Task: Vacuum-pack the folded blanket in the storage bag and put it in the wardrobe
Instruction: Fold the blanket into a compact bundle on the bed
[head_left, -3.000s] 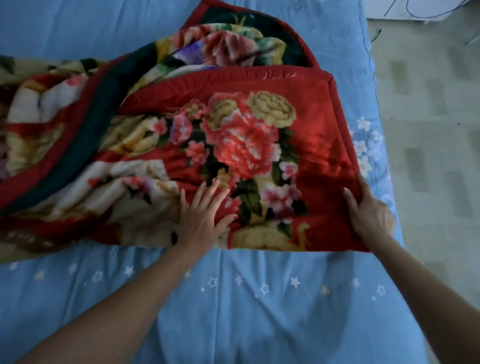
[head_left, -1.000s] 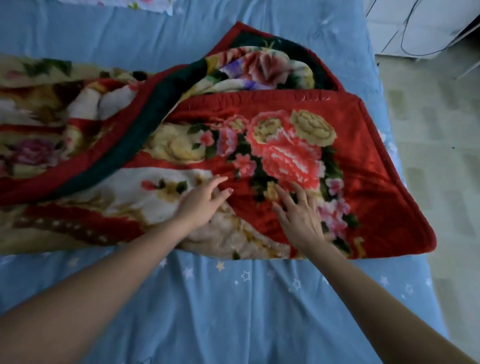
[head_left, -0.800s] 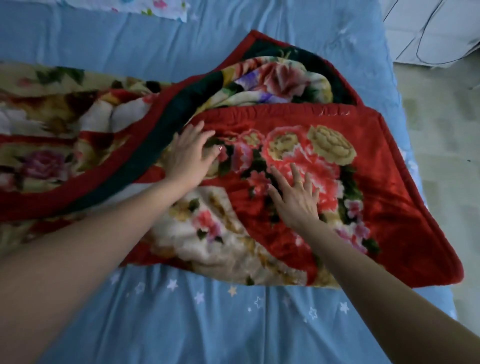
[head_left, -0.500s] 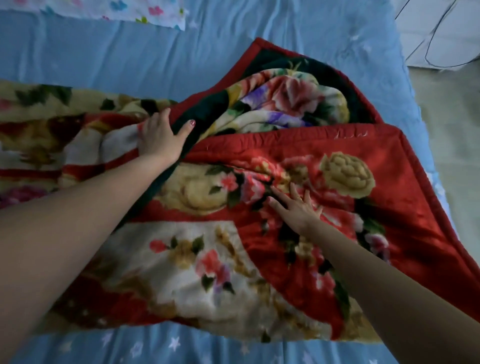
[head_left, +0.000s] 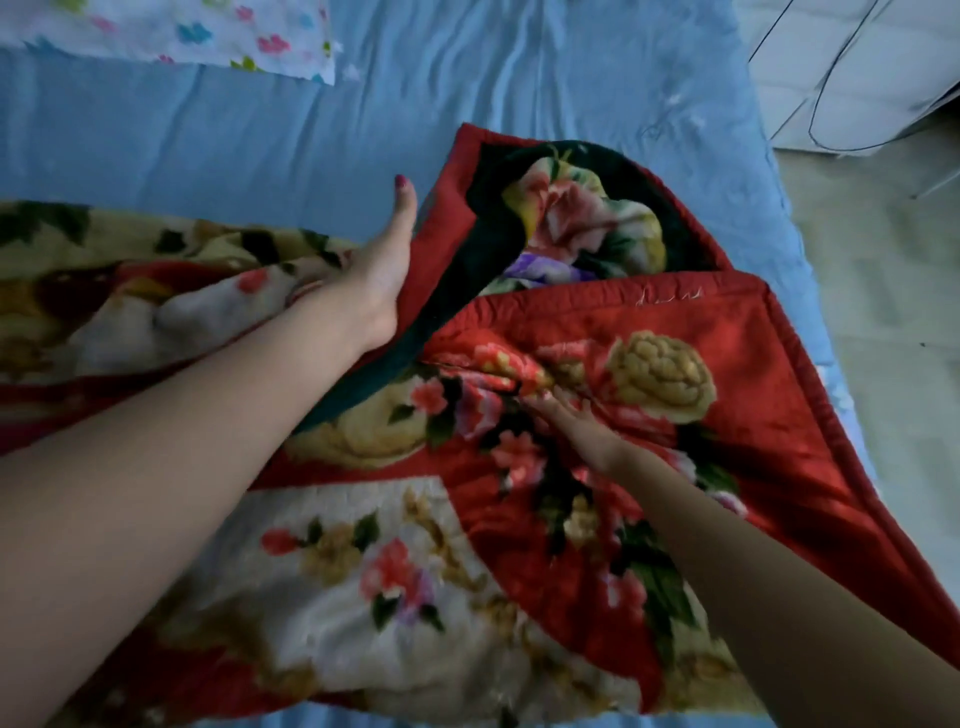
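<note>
Blanket (head_left: 519, 519) spread half-folded on bed (head_left: 208, 135). Left hand (head_left: 374, 280) laid at red border, thumb outstretched, fingers hidden. Right hand (head_left: 582, 431) pressed flat, fingers straight, on folded layer.

"Can you see all of the blanket (head_left: 519, 467)?"

"No. It runs off the left side and the bottom of the picture. One part is folded under the red flap."

"What about the left hand (head_left: 374, 280)?"

"Only the thumb and the side of the palm show. The other fingers are tucked in behind, so I can't tell if they hold the blanket."

"And the right hand (head_left: 582, 431)?"

"It's blurry. The fingertips sink into a crease."
</note>
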